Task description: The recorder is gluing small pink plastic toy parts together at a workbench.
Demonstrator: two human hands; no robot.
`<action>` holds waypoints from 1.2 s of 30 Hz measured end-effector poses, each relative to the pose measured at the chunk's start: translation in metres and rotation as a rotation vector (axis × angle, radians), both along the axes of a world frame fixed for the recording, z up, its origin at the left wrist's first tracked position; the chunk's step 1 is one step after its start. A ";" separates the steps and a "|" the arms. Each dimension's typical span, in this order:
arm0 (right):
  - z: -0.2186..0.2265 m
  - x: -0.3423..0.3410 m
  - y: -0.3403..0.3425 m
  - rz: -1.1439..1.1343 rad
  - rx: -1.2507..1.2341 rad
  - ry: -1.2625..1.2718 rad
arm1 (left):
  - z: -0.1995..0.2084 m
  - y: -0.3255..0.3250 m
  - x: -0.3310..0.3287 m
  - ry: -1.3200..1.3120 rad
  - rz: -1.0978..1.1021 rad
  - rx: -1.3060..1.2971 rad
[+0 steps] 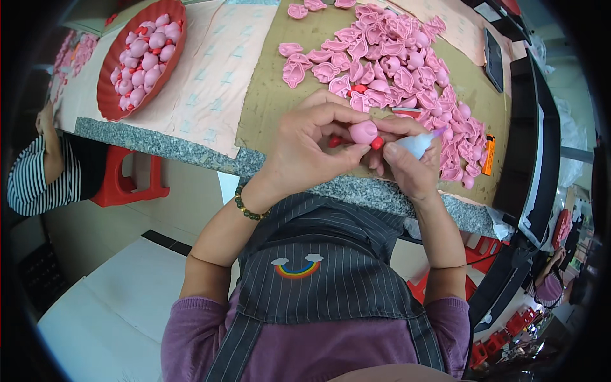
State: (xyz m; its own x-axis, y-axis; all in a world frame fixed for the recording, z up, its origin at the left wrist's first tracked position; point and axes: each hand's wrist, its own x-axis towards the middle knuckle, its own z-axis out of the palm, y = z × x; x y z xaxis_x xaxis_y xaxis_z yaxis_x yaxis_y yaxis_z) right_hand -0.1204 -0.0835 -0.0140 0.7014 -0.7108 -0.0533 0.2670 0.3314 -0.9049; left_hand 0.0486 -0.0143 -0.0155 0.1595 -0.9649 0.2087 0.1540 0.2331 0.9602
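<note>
**A:** What are the two hands busy with?

**B:** The left hand (pixel 305 143) is closed on a small pink toy piece (pixel 364 131), fingers curled over the top and thumb under it. Red bits show at either side of it. It is held just above the near edge of the desk (pixel 159 148), in front of the person's striped apron (pixel 318 254).

**A:** And the right?

**B:** The right hand (pixel 407 167) is wrapped around a small pale squeeze bottle (pixel 417 144) with a lilac tip, the tip angled up and to the right. Its fingertips touch the pink piece as well, so both hands meet on it.

**A:** What lies beyond them?

**B:** A heap of flat pink shell pieces (pixel 394 57) spread over a brown cardboard sheet (pixel 267 95), from the far edge round to the right of the hands. A few red pieces sit among them, just behind the left hand.

**A:** Any containers or labels?

**B:** A red oval tray (pixel 108 95) at the far left holds rounded pink pieces with red parts. A small orange oblong object (pixel 488 155) lies at the right edge of the cardboard; its marking is too small to tell. Pale printed paper (pixel 210 76) covers the desk between tray and cardboard.

**A:** Anyone else?

**B:** A striped sleeve (pixel 28 181) at the left, beside a red stool (pixel 124 181).
</note>
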 end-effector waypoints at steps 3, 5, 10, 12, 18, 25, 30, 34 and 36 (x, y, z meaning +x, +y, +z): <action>-0.007 0.005 -0.002 -0.114 -0.403 0.041 | -0.001 -0.001 0.003 -0.258 -0.004 -0.056; -0.009 0.009 -0.003 -0.155 -0.546 0.084 | -0.004 0.000 0.004 -0.390 -0.021 -0.059; -0.009 0.006 -0.001 -0.127 -0.575 0.132 | -0.014 0.006 0.004 -0.082 -0.040 0.003; -0.010 0.006 0.001 -0.129 -0.611 0.152 | -0.016 0.005 0.008 -0.146 -0.034 -0.018; -0.012 0.011 0.006 -0.218 -0.811 0.130 | -0.019 0.006 0.009 -0.176 -0.028 -0.037; -0.013 0.009 0.006 -0.239 -0.841 0.143 | -0.021 0.005 0.010 -0.225 -0.034 -0.104; -0.014 0.010 0.006 -0.244 -0.859 0.150 | -0.022 0.005 0.009 -0.201 -0.033 -0.081; -0.013 0.010 0.006 -0.249 -0.859 0.148 | -0.020 0.005 0.009 -0.189 -0.042 -0.075; -0.013 0.010 0.006 -0.249 -0.865 0.150 | -0.021 0.005 0.010 -0.192 -0.038 -0.084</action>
